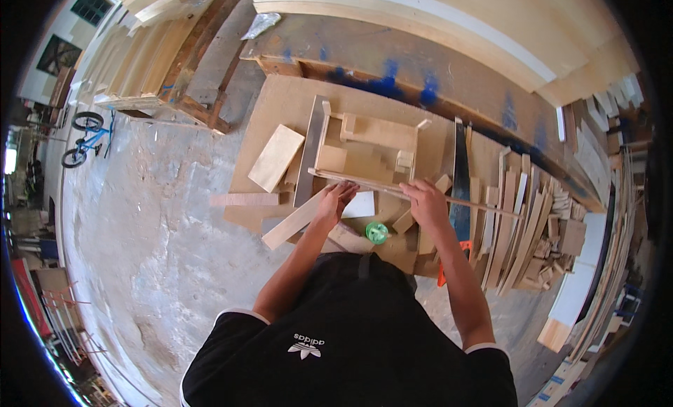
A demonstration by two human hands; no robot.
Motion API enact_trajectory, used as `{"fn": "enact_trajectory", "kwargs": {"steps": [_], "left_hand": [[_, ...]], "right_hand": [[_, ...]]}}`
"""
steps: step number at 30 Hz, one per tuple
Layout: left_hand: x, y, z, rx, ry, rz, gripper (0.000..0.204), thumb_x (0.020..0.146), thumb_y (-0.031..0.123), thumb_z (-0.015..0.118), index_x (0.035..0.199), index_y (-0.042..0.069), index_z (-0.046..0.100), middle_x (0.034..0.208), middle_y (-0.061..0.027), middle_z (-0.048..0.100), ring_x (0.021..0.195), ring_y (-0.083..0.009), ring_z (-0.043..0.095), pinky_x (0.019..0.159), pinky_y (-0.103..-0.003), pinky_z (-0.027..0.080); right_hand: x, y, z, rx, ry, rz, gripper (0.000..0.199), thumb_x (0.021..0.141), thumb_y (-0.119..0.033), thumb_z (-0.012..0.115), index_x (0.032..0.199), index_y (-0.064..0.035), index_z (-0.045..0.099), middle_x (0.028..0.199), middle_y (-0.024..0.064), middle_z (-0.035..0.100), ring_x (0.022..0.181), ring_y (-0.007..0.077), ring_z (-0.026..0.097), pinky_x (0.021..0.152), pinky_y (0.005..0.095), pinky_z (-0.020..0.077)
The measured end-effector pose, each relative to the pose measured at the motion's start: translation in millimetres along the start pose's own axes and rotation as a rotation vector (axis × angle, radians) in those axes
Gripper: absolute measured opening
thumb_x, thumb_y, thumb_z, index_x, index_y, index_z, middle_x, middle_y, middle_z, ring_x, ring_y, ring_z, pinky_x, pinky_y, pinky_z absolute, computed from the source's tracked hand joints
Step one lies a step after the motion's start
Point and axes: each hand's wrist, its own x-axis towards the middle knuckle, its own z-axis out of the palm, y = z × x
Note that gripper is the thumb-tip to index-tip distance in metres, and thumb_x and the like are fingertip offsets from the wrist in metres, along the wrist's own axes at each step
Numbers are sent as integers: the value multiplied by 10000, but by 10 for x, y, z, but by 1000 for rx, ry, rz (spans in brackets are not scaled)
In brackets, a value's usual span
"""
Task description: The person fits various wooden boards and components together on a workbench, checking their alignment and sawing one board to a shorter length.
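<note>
While both hands press on one thin strip, the main worry is that it shifts or bends.

Left hand: the left hand lies flat, fingers spread, on the near end of the long wooden strip; it presses down and is not clenched.

Right hand: the right hand grips the same strip further along, fingers curled over its edge.

Strip: it runs along the near side of the wooden frame, touching it, and its far end sticks out to the right over the pile of offcuts.

Frame: it sits on a plywood sheet laid on the concrete floor, with small blocks inside it.

Risk of slipping: the strip looks thin and long, so uneven pressure from either hand could skew it off the frame edge.

Risk of snapping: the unsupported right end could flex or crack if it is pushed down.

Risk to fingers: the fingertips sit right at the joint line, where a pinch seems possible.

Clutter: a green tape roll, a loose plank and an orange-handled tool lie close by; a knock from an elbow or knee could scatter them.
</note>
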Motion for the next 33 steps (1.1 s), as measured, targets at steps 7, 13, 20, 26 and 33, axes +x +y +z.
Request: {"fn": "enact_trajectory", "kwargs": {"steps": [7,13,20,26,33], "left_hand": [[-9,-8,8,55,-23,31,288,945,206,564,1053,-61,544,1002,-138,634,984,-229,641,837,-298,529],[-6,-62,-46,71,-30,58,314,941,229,572,1070,-54,538,1021,-132,633,981,-216,638,879,-318,523],[-23,-52,11,87,44,66,345,922,250,599,1057,-59,529,1029,-137,617,984,-240,634,897,-341,525],[-14,-64,16,69,33,60,366,915,243,610,1087,-63,507,1040,-147,608,980,-254,635,904,-353,524],[-34,-55,31,81,34,63,388,915,250,607,1094,-76,499,1030,-143,606,986,-259,630,913,-361,518]], "right_hand": [[-6,25,-6,23,-15,16,257,745,20,586,967,-42,698,894,52,634,881,250,594,759,351,511],[-55,64,71,44,32,15,268,739,12,589,970,-62,702,868,36,625,871,236,598,733,346,516],[-81,128,116,49,21,4,308,725,39,597,990,-71,709,894,37,635,835,227,581,727,330,516],[-97,152,127,25,4,-1,281,743,21,602,979,-83,712,892,25,638,839,218,583,721,327,520],[-82,181,111,15,-53,-11,299,709,3,590,969,-86,710,914,19,642,886,229,599,722,338,527]]}}
